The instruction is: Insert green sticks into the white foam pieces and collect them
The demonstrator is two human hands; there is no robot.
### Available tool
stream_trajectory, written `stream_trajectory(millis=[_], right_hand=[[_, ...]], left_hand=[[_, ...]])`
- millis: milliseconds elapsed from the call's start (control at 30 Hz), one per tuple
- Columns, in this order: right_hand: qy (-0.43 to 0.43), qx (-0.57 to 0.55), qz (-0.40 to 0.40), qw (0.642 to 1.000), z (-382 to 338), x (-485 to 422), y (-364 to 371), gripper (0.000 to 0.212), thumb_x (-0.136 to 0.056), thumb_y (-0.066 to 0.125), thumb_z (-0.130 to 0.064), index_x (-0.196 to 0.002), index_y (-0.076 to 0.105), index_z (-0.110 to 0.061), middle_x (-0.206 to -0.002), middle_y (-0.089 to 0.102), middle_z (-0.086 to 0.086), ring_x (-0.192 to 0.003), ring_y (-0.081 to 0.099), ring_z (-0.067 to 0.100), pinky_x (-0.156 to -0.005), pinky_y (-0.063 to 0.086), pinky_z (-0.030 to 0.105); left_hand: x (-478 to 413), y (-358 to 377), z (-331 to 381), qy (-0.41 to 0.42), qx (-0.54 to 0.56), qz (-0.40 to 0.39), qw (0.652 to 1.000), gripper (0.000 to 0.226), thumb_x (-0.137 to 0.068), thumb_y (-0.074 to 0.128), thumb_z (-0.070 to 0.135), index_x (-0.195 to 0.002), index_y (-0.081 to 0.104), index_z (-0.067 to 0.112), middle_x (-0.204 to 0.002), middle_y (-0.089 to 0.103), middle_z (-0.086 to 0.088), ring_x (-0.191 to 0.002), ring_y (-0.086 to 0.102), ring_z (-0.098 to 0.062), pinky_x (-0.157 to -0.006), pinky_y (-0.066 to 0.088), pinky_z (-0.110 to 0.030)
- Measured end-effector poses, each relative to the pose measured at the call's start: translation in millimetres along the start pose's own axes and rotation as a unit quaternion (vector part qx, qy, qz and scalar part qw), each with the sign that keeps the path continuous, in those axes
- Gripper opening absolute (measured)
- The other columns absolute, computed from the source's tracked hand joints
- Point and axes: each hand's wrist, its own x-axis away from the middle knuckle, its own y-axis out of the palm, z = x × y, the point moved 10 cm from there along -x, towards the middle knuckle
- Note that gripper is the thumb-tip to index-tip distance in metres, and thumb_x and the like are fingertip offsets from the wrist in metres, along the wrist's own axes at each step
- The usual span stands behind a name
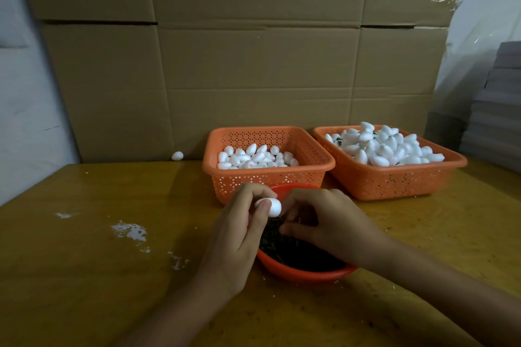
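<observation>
Lying on the near left of the yellow-brown table, white crumbs dot the surface, and a stray foam egg rests farther back against the cardboard boxes. At centre, the left hand pinches a smooth, egg-shaped white foam piece between thumb and curled fingers, just above the red bowl of dark green sticks. The right hand hovers over the bowl, fingers curled, tips beside the piece; whether they clamp a stick cannot be told. Beyond the bowl, the left basket, orange and perforated, holds a shallow layer of loose foam. Just beside it, the right basket carries a foam heap with dark green showing between some pieces.
</observation>
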Motion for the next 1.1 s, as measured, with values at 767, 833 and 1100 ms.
stream_trajectory(millis=[767, 833, 1100], right_hand=[[0.053, -0.266, 0.019, 0.962, 13, -5, -4, 0.007, -0.101, 0.061, -0.005, -0.106, 0.057, -0.001, -0.105, 0.06, 0.017, -0.077, 0.077, 0.03, -0.068, 0.066, 0.044], [0.044, -0.247, 0.016, 0.968, 11, -5, -6, 0.013, -0.098, 0.065, 0.0, -0.109, 0.06, -0.005, -0.103, 0.061, 0.017, -0.076, 0.077, 0.028, -0.069, 0.065, 0.042], [0.043, -0.214, 0.03, 0.975, 14, -3, -12, 0.037, -0.083, 0.084, -0.007, -0.116, 0.07, -0.016, -0.093, 0.077, 0.003, -0.078, 0.077, 0.018, -0.073, 0.064, 0.031]], left_hand=[[0, 3, -4, -0.019, 0.038, 0.014, 0.999, 0.018, -0.106, 0.043, 0.038, -0.099, 0.055, 0.027, -0.085, 0.058, 0.009, -0.077, 0.056, -0.018, -0.069, 0.049, -0.037], [1, 2, -5, -0.031, 0.047, 0.019, 0.998, 0.017, -0.104, 0.045, 0.036, -0.1, 0.057, 0.026, -0.086, 0.059, 0.009, -0.078, 0.057, -0.019, -0.072, 0.05, -0.04], [6, 0, -10, -0.055, 0.066, 0.039, 0.996, 0.017, -0.099, 0.052, 0.042, -0.111, 0.058, 0.033, -0.105, 0.065, 0.017, -0.099, 0.066, -0.013, -0.086, 0.056, -0.033]])
